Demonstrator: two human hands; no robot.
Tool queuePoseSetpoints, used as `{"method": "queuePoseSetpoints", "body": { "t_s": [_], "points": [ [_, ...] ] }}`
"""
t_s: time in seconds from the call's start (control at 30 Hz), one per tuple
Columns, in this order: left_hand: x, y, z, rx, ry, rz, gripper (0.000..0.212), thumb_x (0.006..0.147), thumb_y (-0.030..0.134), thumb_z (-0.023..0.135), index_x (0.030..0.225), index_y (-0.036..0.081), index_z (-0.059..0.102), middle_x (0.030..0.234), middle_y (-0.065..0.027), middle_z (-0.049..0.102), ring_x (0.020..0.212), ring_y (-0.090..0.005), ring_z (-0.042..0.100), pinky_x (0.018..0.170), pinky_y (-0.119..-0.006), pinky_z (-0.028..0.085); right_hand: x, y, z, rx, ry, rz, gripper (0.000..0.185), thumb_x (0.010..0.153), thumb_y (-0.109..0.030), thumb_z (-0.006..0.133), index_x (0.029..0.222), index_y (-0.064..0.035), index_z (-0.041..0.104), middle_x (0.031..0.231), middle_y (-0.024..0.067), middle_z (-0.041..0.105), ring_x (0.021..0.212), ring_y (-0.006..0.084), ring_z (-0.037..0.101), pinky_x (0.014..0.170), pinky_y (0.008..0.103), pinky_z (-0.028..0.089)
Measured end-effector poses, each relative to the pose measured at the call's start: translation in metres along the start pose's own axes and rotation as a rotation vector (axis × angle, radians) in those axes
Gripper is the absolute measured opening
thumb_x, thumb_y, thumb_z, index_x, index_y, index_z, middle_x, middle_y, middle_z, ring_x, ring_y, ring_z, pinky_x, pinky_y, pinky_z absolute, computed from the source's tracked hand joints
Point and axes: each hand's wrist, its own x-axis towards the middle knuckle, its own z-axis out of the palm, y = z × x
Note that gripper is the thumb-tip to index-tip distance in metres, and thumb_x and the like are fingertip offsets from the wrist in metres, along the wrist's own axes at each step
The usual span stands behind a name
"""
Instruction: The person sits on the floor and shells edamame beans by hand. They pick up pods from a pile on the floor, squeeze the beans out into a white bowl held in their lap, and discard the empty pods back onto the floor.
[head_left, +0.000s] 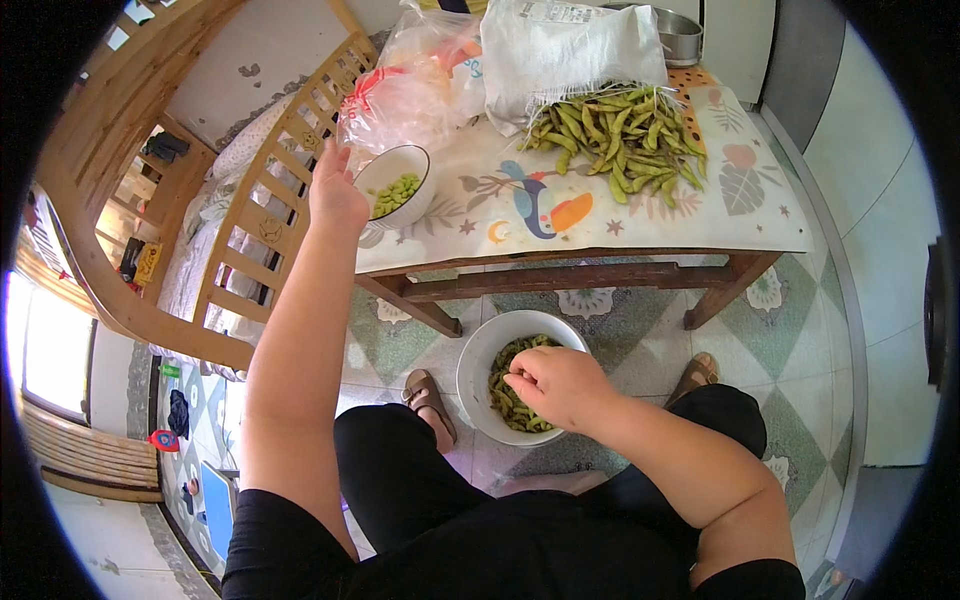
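My left hand (337, 191) is at the left rim of a white enamel bowl (415, 207) with a dark edge, its fingers extended. No object shows in that hand; whether it touches the bowl is unclear. Shelled green soybeans (396, 195) lie inside the bowl, which stands at the table's left front corner. Over a white bucket (480, 409) on the floor between my feet, my right hand (562, 384) has its fingers curled with thumb against them. Anything pinched there is hidden. Darkened pods or empty hulls (517, 409) cover the bucket's bottom.
Soybean pods (619, 139) spill from a white woven sack (574, 56) onto the table's printed cover (450, 244). Behind the bowl are clear plastic bags (409, 97); a metal pot (679, 37) stands back right. A wooden bed rail (262, 225) is close on the left.
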Motion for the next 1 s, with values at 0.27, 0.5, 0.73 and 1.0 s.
{"method": "queuePoseSetpoints", "body": {
  "t_s": [0.27, 0.5, 0.73, 1.0],
  "points": [
    [-0.014, -0.012, 0.012, 0.365, -0.376, 0.303, 0.024, 0.089, 0.018, 0.044, 0.097, -0.001, 0.056, 0.077, -0.0012, 0.054, 0.071, -0.012, 0.051, 0.074, -0.024, 0.042, 0.003, 0.01, 0.009, -0.047, 0.042, -0.138, 0.019, 0.077, -0.026, 0.052, 0.074, -0.0075, 0.056, 0.072, 0.0085, 0.056, 0.067, 0.029, 0.055, 0.058, 0.0392, 0.043],
    [-0.072, -0.058, 0.092, 0.797, -0.747, 0.459, 0.029, 0.08, 0.01, 0.049, 0.108, 0.006, 0.053, 0.092, -0.005, 0.058, 0.079, -0.0138, 0.053, 0.074, -0.025, 0.042, 0.001, 0.002, -0.001, 0.008, 0.035, -0.044, 0.017, 0.073, -0.022, 0.061, 0.077, -0.0063, 0.059, 0.07, 0.0064, 0.057, 0.064, 0.023, 0.056, 0.058, 0.0328, 0.044],
    [-0.055, -0.109, 0.135, 1.332, -0.837, 0.797, 0.034, 0.075, 0.006, 0.046, 0.108, 0.007, 0.053, 0.116, -0.0114, 0.048, 0.103, -0.0298, 0.045, 0.087, -0.035, 0.038, -0.004, 0.004, -0.004, 0.001, 0.053, -0.096, 0.018, 0.078, -0.025, 0.056, 0.077, -0.0079, 0.058, 0.069, 0.0068, 0.057, 0.065, 0.0249, 0.056, 0.057, 0.0344, 0.044],
    [-0.071, -0.102, 0.127, 1.468, -0.705, 1.046, 0.021, 0.077, 0.012, 0.049, 0.095, 0.011, 0.059, 0.095, -0.007, 0.053, 0.093, -0.0256, 0.048, 0.078, -0.034, 0.042, -0.005, 0.004, -0.008, 0.012, 0.03, -0.094, 0.018, 0.079, -0.025, 0.053, 0.079, -0.0081, 0.058, 0.075, 0.0081, 0.058, 0.07, 0.027, 0.056, 0.06, 0.0358, 0.045]
  ]
}}
